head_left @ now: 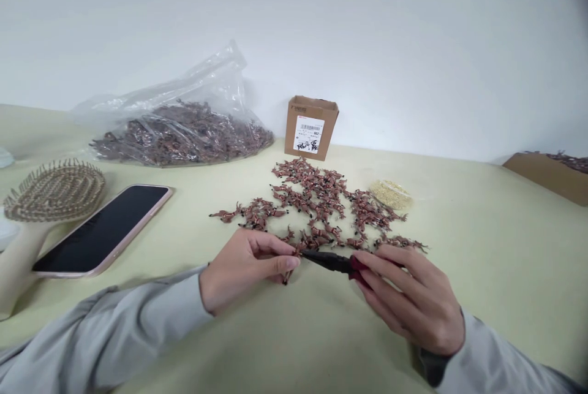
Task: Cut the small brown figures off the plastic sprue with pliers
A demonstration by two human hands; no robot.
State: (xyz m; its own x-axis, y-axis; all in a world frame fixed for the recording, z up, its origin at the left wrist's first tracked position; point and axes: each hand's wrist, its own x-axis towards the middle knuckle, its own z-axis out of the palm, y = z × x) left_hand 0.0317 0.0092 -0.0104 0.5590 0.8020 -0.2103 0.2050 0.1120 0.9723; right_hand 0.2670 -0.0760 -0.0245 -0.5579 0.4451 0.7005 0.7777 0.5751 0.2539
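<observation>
Between the thumb and fingers of my left hand [250, 265] is a small brown reindeer figurine [288, 276], mostly covered by the fingertips. My right hand [408, 296] is wrapped round the red handles of black-jawed needle-nose pliers [328, 260]. The pliers' tips point left and meet the upper part of the figurine; whether they grip a part of it is too small to tell. Just beyond both hands, a loose pile of similar reindeer figurines [316, 189] spreads over the pale yellow-green table [294, 345].
A clear plastic bag [184, 130] full of brown figurines lies at the back left. A cardboard box [312, 127] with a label stands behind the pile, beside a small bag of yellowish bits [391, 194]. A phone [105, 228] and hairbrush [57, 192] lie left; another box [546, 176] sits right.
</observation>
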